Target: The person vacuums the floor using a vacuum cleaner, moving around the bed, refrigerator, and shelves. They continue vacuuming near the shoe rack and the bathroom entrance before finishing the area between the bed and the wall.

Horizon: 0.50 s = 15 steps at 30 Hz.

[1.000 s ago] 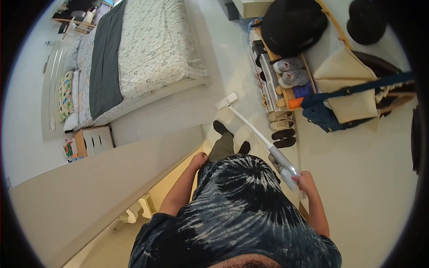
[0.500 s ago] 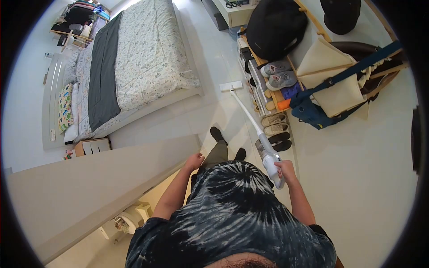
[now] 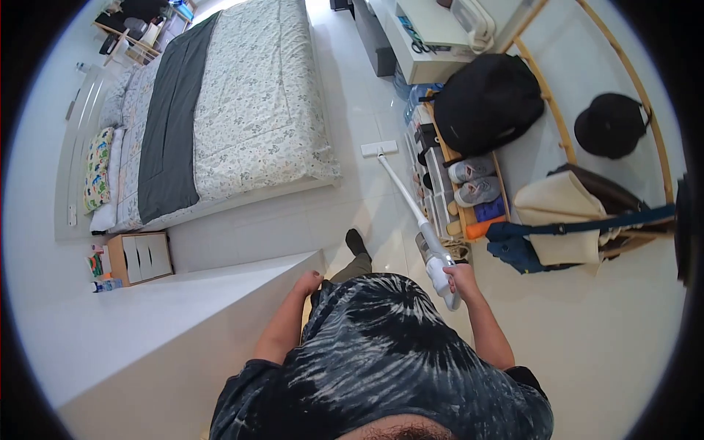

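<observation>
A white and grey stick vacuum [image 3: 402, 188] slants across the floor, its flat white head [image 3: 379, 149] resting on the tiles between the bed and the shoe rack. My right hand [image 3: 460, 279] is wrapped round its handle near my right side. My left hand [image 3: 309, 282] hangs at my left hip beside the corner of a white partition. Its fingers are curled, and whether anything is in them is too small to tell.
A bed [image 3: 257, 95] with a floral cover stands ahead left, a small drawer cabinet [image 3: 139, 259] near its corner. On the right a wooden rack [image 3: 504, 183] holds shoes, a black backpack [image 3: 490, 106] and bags. A white desk [image 3: 433, 66] is beyond it.
I have moved forward: the rack, backpack and bed sit lower in view, and more of the desk shows. My right hand still holds the vacuum; one of my feet is no longer visible.
</observation>
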Available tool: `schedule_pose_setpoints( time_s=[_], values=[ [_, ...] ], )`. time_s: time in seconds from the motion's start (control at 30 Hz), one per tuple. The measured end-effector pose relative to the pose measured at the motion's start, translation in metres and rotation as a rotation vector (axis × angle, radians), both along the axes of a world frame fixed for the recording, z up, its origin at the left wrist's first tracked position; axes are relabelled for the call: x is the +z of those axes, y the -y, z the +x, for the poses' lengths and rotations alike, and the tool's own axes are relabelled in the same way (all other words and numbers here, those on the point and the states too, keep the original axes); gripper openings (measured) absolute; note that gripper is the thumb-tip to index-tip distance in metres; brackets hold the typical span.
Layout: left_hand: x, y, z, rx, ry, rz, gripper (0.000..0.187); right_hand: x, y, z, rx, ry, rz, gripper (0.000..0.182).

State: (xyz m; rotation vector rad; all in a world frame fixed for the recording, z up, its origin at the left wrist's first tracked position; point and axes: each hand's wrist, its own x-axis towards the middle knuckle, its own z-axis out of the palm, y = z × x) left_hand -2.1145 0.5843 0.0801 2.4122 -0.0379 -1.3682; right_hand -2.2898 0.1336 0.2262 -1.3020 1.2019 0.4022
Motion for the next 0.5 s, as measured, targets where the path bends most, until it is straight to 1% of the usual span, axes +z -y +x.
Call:
schedule_pose_setpoints(
  time_s=[0.03, 0.07, 0.13, 0.17, 0.23, 0.27, 0.33, 0.43, 0.5],
  values=[
    [0.002, 0.003, 0.016, -0.014, 0.060, -0.035, 0.047, 0.000, 0.000, 0.014, 0.001, 0.000, -0.020, 0.027],
    [0.003, 0.008, 0.033, -0.007, 0.063, -0.041, 0.047, 0.000, 0.002, 0.028, 0.007, 0.003, -0.026, 0.027],
    [0.024, 0.026, 0.073, 0.030, 0.093, -0.089, 0.047, -0.003, 0.004, 0.054, 0.008, 0.037, -0.042, 0.024],
    [0.023, 0.030, 0.092, 0.032, 0.091, -0.088, 0.047, -0.008, 0.005, 0.065, 0.010, 0.035, -0.041, 0.024],
    [0.020, 0.035, 0.125, 0.042, 0.175, -0.103, 0.048, -0.016, 0.007, 0.085, -0.148, 0.056, 0.064, 0.019],
    [0.022, 0.036, 0.135, 0.045, 0.171, -0.100, 0.048, -0.016, 0.006, 0.092, -0.145, 0.052, 0.066, 0.019],
    [0.041, 0.049, 0.164, 0.083, 0.250, -0.127, 0.047, -0.016, 0.009, 0.117, -0.298, 0.054, 0.172, 0.016],
    [0.044, 0.054, 0.186, 0.108, 0.281, -0.174, 0.046, -0.024, 0.017, 0.150, -0.274, 0.035, 0.168, 0.017],
    [0.041, 0.052, 0.191, 0.101, 0.250, -0.145, 0.045, -0.018, 0.023, 0.176, -0.242, 0.046, 0.135, 0.017]
  ],
)
